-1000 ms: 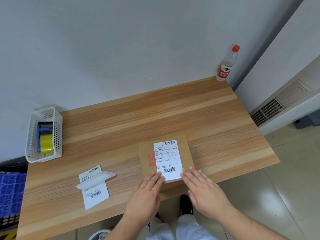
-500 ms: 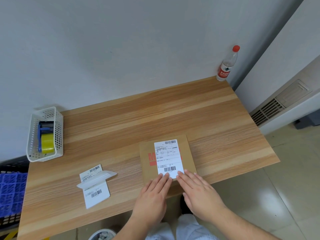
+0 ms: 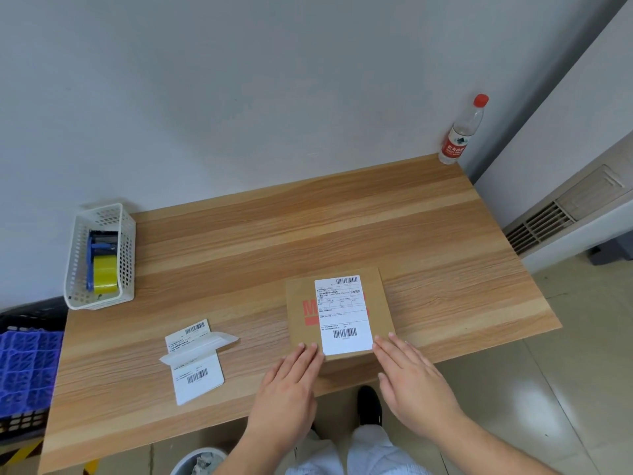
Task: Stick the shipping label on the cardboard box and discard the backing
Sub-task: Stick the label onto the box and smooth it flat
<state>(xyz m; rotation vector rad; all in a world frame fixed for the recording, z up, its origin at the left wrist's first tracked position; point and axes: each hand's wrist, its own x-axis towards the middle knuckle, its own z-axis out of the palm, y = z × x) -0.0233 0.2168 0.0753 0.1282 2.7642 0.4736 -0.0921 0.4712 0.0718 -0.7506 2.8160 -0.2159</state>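
A flat brown cardboard box (image 3: pixel 339 311) lies near the front edge of the wood-grain table (image 3: pixel 274 234), with a white rectangular label (image 3: pixel 342 315) flat on its top. Both the left hand (image 3: pixel 287 389) and right hand (image 3: pixel 414 382) are flat with fingers extended, empty, fingertips at the label's lower corners. The curled glossy backing (image 3: pixel 198 346) lies left of the box, on a second label (image 3: pixel 195 361).

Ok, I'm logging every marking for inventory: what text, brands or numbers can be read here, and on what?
"M", large red letter, rest covered: cardboard box.
Barcodes and fine print, too small to read: shipping label.
Barcodes, print unreadable: loose labels on the table.
Red wrapper with white characters, too blurred: water bottle.
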